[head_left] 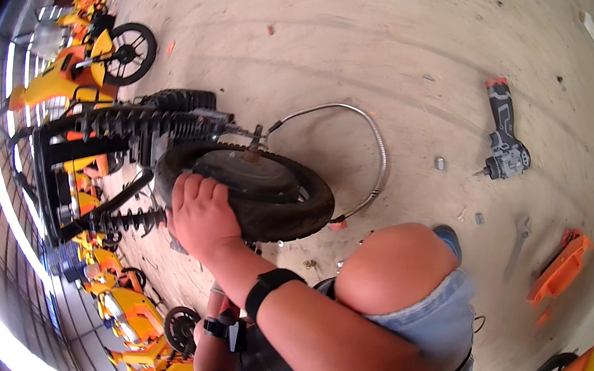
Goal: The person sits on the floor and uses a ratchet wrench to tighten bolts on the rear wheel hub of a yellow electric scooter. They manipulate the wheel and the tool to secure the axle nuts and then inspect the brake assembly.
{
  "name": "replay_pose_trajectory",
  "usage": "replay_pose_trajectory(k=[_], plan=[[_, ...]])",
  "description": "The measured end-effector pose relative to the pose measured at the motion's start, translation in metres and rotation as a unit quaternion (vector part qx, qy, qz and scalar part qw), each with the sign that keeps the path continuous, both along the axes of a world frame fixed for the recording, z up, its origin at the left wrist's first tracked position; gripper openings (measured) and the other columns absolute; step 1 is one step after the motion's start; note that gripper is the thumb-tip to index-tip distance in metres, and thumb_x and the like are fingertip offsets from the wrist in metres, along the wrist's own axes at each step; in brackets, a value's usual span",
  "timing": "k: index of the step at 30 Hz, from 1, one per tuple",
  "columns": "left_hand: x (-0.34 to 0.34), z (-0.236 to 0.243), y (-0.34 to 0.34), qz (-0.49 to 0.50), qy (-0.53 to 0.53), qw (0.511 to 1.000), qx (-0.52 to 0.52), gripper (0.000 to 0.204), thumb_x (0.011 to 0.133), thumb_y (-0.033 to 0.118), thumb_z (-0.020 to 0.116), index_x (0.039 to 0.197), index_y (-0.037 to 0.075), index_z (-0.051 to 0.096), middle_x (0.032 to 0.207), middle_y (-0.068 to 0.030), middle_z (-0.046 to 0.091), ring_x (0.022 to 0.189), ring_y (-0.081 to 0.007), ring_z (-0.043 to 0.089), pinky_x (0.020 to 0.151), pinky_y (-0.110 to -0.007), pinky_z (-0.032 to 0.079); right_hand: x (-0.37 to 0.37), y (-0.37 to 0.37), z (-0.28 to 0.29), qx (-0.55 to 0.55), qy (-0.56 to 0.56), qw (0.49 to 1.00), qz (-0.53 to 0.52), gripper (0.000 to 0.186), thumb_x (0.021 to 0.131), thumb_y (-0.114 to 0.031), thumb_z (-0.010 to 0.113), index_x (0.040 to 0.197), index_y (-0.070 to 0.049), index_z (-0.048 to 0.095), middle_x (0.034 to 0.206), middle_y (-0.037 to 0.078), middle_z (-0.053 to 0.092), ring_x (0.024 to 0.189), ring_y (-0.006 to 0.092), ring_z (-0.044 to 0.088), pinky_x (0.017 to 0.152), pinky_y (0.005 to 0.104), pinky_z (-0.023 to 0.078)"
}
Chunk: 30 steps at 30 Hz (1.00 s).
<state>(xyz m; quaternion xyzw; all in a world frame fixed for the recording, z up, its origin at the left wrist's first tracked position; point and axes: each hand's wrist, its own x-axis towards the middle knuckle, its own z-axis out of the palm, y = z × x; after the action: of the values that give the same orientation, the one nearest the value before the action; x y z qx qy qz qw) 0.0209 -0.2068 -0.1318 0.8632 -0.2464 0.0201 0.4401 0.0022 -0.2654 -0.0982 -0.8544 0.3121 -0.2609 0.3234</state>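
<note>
Head view: a person's right arm, banded in black (269, 288) at the wrist, stretches from the lower right, the right hand (202, 214) palm-down with fingers bent close together around the tyre of a black wheel (256, 177), left of centre beside a dark frame (93, 151). Mostly hidden behind that forearm is the left hand (215, 301), whose finger state cannot be told; any markings on the grey drill (504, 142) lying on the floor (438, 46) are too small to make out.

The head-worn fisheye looked down from close above, the round black rubber-tyred wheel (249, 177) toward nine o'clock.
</note>
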Motion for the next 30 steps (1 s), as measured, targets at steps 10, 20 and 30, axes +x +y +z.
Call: replay_pose_trajectory(k=[10, 20, 30], plan=[[-0.019, -0.106, 0.111, 0.232, 0.088, 0.954, 0.167, 0.037, 0.096, 0.028, 0.046, 0.117, -0.002, 0.051, 0.092, -0.0163, 0.061, 0.085, -0.0316, 0.062, 0.073, -0.039, 0.049, 0.01, -0.002, 0.006, -0.016, -0.049, 0.999, 0.01, 0.049, 0.092, -0.048, 0.054, 0.1, 0.0, 0.059, 0.086, 0.013, 0.059, 0.078, 0.0295, 0.058, 0.069, 0.0434, 0.045], [-0.038, -0.136, 0.168, 0.173, 0.353, 0.908, 0.146, 0.026, 0.1, 0.028, 0.046, 0.106, 0.003, 0.048, 0.071, -0.0083, 0.049, 0.061, -0.0224, 0.054, 0.054, -0.038, 0.046, 0.002, 0.009, 0.021, -0.023, 0.006, 0.999, 0.04, 0.049, 0.099, -0.046, 0.045, 0.1, 0.001, 0.059, 0.093, 0.02, 0.065, 0.087, 0.0388, 0.065, 0.076, 0.0484, 0.052], [-0.017, -0.034, 0.132, 0.322, 0.669, 0.634, -0.216, 0.026, 0.102, 0.032, 0.039, 0.086, 0.012, 0.039, 0.062, -0.0026, 0.039, 0.049, -0.0184, 0.041, 0.047, -0.036, 0.04, 0.0, 0.018, 0.03, -0.017, 0.05, 0.998, 0.039, 0.053, 0.1, -0.046, 0.04, 0.118, 0.0, 0.059, 0.112, 0.021, 0.066, 0.101, 0.0407, 0.063, 0.085, 0.0494, 0.05]])
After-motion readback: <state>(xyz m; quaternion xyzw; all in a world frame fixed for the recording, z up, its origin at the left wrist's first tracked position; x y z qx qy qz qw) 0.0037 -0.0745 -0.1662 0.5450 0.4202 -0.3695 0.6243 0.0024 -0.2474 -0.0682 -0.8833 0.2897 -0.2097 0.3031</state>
